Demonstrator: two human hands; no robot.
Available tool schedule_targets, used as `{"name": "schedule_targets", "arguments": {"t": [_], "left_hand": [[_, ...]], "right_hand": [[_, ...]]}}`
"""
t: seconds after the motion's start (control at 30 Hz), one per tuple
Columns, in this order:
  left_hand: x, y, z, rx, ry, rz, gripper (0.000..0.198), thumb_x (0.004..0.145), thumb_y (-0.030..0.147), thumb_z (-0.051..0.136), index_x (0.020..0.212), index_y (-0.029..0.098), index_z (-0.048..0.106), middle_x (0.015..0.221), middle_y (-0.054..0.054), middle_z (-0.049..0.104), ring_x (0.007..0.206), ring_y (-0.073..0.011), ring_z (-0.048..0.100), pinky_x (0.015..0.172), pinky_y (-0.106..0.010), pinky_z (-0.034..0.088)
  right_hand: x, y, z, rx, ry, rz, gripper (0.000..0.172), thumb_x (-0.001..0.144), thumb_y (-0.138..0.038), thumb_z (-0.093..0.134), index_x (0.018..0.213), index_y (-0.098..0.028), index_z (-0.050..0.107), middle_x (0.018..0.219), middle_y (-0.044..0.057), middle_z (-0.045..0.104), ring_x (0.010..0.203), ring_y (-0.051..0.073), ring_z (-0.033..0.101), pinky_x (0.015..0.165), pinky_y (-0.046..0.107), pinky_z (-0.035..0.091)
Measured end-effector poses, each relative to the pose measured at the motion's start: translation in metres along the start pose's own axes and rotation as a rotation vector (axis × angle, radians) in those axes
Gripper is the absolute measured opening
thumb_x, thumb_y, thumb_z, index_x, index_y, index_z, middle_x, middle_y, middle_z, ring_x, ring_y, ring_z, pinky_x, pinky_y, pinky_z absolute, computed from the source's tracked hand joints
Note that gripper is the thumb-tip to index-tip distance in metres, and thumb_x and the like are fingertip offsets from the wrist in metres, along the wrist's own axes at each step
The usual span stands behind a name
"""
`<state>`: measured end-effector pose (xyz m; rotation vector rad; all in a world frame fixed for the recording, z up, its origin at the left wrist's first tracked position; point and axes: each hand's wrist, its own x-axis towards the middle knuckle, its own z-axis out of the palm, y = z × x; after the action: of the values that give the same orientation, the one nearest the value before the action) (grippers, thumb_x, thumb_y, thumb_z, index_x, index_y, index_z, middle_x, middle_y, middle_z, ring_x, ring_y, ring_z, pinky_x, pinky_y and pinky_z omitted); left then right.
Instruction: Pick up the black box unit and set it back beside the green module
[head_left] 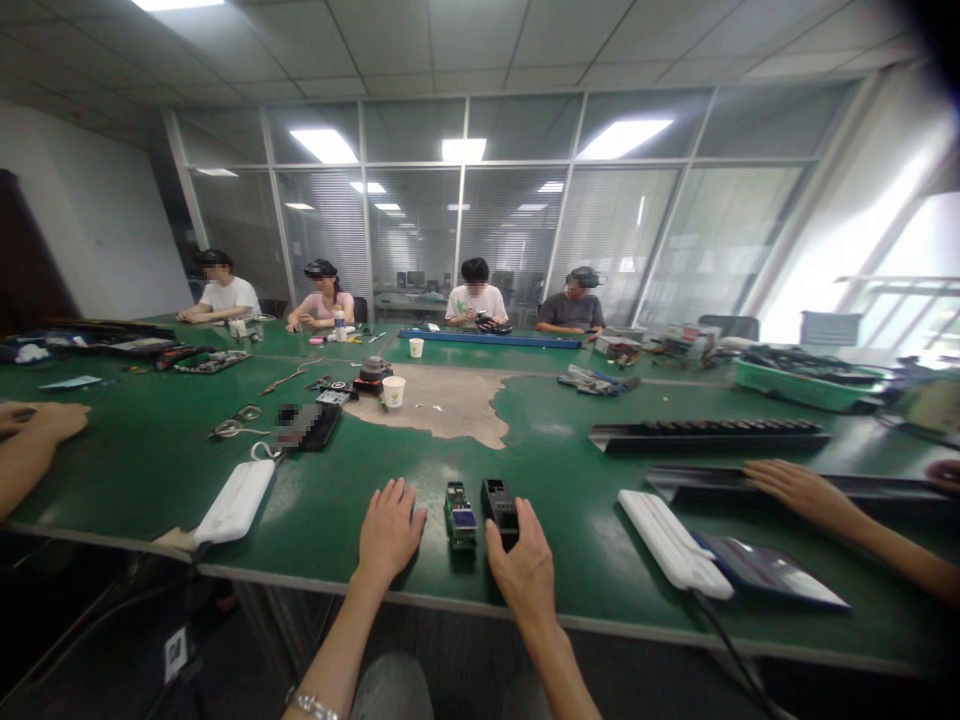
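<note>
My left hand [388, 530] lies flat on the green table [322, 500] near its front edge, fingers stretched out, holding nothing. Just right of it sits a small green circuit board [460, 514] with a blue part on top. My right hand [525, 565] rests beside a small black box-shaped part [500, 505]; the thumb touches its near side and the fingers curl against it.
A white power strip [673, 542] with a cable and a dark flat panel [765, 570] lie to my right, another white strip [236, 500] to my left. Co-workers' hands [802, 492] [45, 420] rest on either side. Paper cups [393, 390], black trays [709, 435] and several seated people lie beyond.
</note>
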<state>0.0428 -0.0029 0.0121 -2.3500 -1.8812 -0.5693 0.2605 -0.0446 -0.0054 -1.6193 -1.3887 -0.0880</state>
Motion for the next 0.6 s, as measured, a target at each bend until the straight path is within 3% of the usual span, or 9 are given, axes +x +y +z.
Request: {"name": "schedule_targets", "arguments": {"t": [0.2,0.43,0.6], "left_hand": [[0.0,0.0,0.0,0.001,0.011,-0.004,0.05,0.099,0.044,0.037,0.138,0.019,0.055,0.151,-0.011,0.047,0.142,-0.027,0.038,0.118,-0.048,0.03],[-0.001,0.001,-0.003,-0.015,0.008,-0.011,0.049,0.098,0.044,0.038,0.137,0.019,0.056,0.15,-0.012,0.047,0.142,-0.0275,0.039,0.117,-0.05,0.03],[-0.001,0.001,-0.003,-0.02,0.012,-0.01,0.049,0.098,0.044,0.039,0.137,0.02,0.056,0.15,-0.012,0.047,0.142,-0.0272,0.038,0.117,-0.05,0.03]], "right_hand": [[-0.002,0.0,-0.004,0.008,0.013,-0.028,0.073,0.089,-0.052,0.051,0.142,-0.001,0.045,0.143,0.024,0.05,0.133,0.032,0.048,0.11,0.046,0.039],[-0.002,-0.002,-0.009,0.008,-0.072,0.034,0.069,0.091,-0.054,0.047,0.138,-0.004,0.052,0.131,0.022,0.061,0.121,0.032,0.059,0.103,0.045,0.045],[0.011,-0.023,-0.022,0.078,-0.074,0.123,0.07,0.088,-0.057,0.049,0.137,-0.007,0.055,0.131,0.02,0.062,0.121,0.03,0.06,0.103,0.042,0.045]]}}
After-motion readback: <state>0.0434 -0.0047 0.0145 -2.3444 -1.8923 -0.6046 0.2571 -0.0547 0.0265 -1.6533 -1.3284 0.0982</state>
